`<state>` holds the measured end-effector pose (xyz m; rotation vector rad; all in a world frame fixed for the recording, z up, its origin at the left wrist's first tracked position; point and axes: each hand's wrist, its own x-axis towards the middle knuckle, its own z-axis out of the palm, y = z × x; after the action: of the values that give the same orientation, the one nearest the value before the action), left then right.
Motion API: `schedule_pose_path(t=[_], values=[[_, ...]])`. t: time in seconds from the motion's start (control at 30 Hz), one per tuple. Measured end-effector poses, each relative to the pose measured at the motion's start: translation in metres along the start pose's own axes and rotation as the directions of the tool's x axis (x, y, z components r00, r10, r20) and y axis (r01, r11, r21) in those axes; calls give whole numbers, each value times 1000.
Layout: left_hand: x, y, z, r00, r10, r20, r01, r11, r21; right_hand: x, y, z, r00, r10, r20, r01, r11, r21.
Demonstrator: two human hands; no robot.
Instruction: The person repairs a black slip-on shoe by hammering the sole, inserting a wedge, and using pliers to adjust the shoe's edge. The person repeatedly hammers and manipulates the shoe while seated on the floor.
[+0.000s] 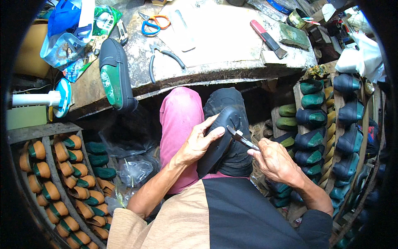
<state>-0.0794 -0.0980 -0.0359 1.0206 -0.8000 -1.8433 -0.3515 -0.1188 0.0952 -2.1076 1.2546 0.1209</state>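
- Black shoe [222, 137] held over the lap, sole side turned up, between a pink trouser leg [180, 124] and a black apron-like cloth [232, 157].
- Left hand [198, 143] wrapped around the shoe from its left side, fingers closed over the upper edge, thumb on the near side; grip firmly shut on the shoe.
- Right hand [273, 159] closed around the handles of small pincers [240, 137], the metal nose touching the edge of the shoe near the toe; grip shut on the tool.
- Both forearms coming in from the lower edge, in tan and black sleeves.
- Above the lap, curved worn tabletop [215, 50], light sheet material lying on the middle.
- On the tabletop: scissors with orange and blue handles [152, 24], dark pliers [163, 56], knife with red handle [267, 38], green block [293, 35] just beside the knife.
- Another black shoe on a green last [115, 74] lying at the left edge of the tabletop, sole partly up.
- Blue plastic bags [68, 29] at the far left corner.
- At the left, rack with rows of orange and green lasts [62, 178].
- At the right, rack with many dark shoes on green lasts [327, 124], standing in columns.
- Crumpled clear plastic [134, 170] on the floor near the left knee.
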Motion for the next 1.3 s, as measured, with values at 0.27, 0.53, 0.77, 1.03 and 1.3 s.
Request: schedule_pose_path(t=[0.27, 0.53, 0.77, 1.03, 1.3], values=[[4, -8, 18, 978, 114, -177, -73, 972, 225, -6, -6, 72, 938, 332, 102, -333, 778, 533], [17, -19, 47, 914, 222, -339, 23, 807, 590, -2, 14, 49, 837, 278, 471, -546, 462, 699], [28, -44, 66, 789, 416, -452, 61, 679, 731, 9, 6, -59, 926, 241, 289, -237, 970, -51], [36, -44, 60, 822, 287, -492, 153, 721, 676, 111, -3, -56, 968, -173, 182, 240, 849, -471], [50, -45, 6, 876, 151, -458, 122, 849, 513, 261, 43, -84, 841, 56, -537, -19, 997, 74]])
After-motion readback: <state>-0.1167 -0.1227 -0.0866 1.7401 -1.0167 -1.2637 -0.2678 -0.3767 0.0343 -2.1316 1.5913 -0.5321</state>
